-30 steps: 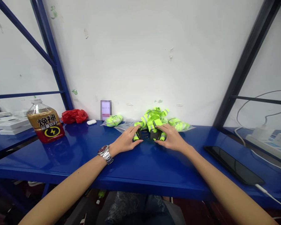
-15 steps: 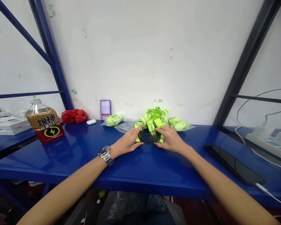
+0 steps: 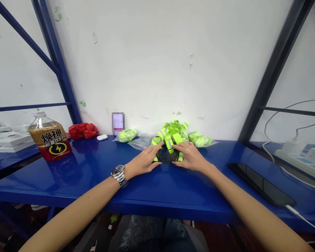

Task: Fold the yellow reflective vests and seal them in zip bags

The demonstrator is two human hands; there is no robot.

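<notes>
A black plastic buckle (image 3: 170, 156) lies on the blue table, joined to neon-yellow reflective straps (image 3: 174, 130) heaped just behind it. With thumb and fingers, my left hand (image 3: 146, 158) grips the buckle's left part. On its other side, my right hand (image 3: 188, 155) pinches the right part the same way. Both parts sit close together between the hands; whether they are fully clicked in I cannot tell. Bagged yellow strap bundles flank the heap, one bundle (image 3: 127, 135) to the left and another bundle (image 3: 200, 139) to the right. A clear plastic bag (image 3: 140, 142) lies beside my left hand.
To the left stand a large drink bottle (image 3: 50, 140), a red plastic bag (image 3: 83, 131) and a white case (image 3: 102, 137). A phone (image 3: 118, 123) leans on the wall. Over to the right lie a charging black phone (image 3: 261, 183) and a white power strip (image 3: 301, 161).
Both hands keep their hold on the buckle. Its two parts look slightly nearer each other, and my left fingers have shifted a little to the right.
</notes>
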